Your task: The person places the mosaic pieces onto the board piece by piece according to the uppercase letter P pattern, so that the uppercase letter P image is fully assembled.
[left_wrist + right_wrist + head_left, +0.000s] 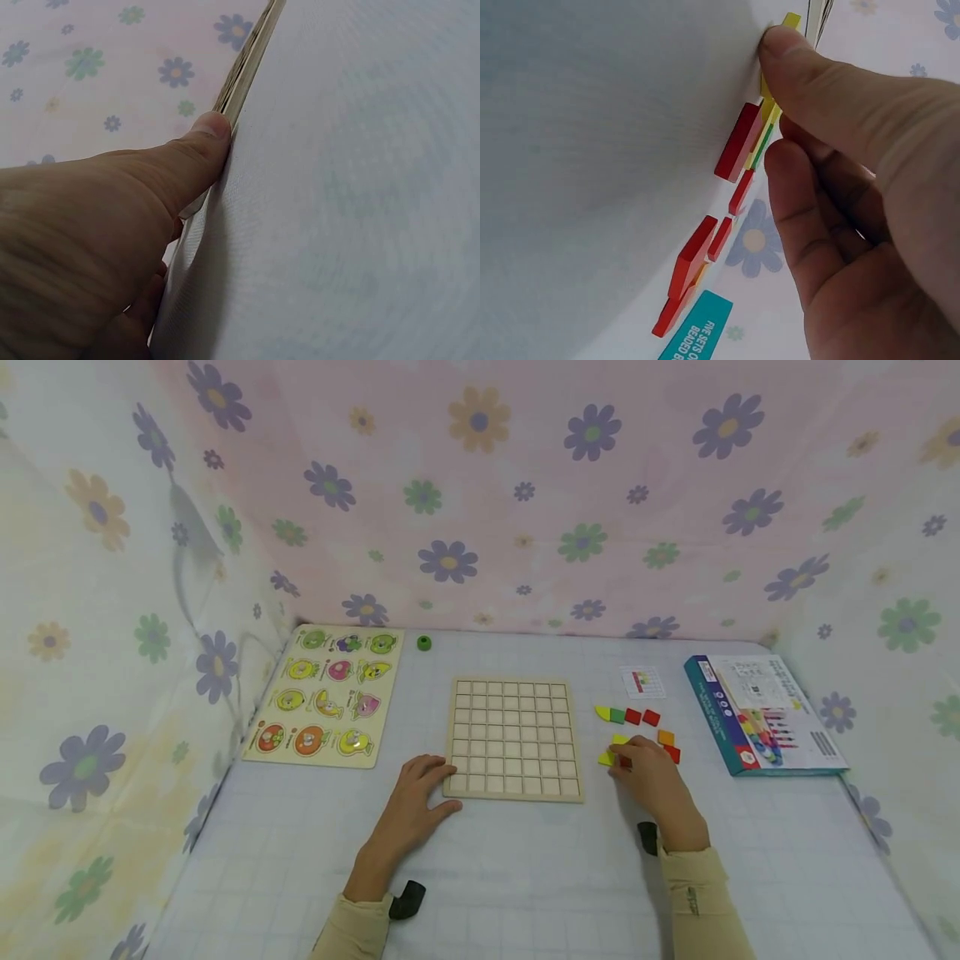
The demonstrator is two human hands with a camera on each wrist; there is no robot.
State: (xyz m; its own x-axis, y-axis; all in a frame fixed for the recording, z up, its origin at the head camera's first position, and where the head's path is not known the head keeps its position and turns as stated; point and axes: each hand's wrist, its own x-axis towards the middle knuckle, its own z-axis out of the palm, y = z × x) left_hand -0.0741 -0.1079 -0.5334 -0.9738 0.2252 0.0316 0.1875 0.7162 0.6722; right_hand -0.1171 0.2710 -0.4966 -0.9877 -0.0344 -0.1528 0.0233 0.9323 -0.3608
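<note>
The square wooden grid board lies flat in the middle of the table. My left hand is at its near left corner, fingers loosely bent on the left edge and the thumb along the near side; in the left wrist view the thumb touches the board's edge. On the right, my right hand pinches a yellow tile with its thumb over it; the forefinger is mostly hidden. Close to that hand lie a dark red tile, an orange tile and another red tile.
Beyond the right hand is a row with a green tile and red tiles. Behind it lies a pattern card. A boxed set lies at right, a fruit puzzle board at left, and a green bead behind.
</note>
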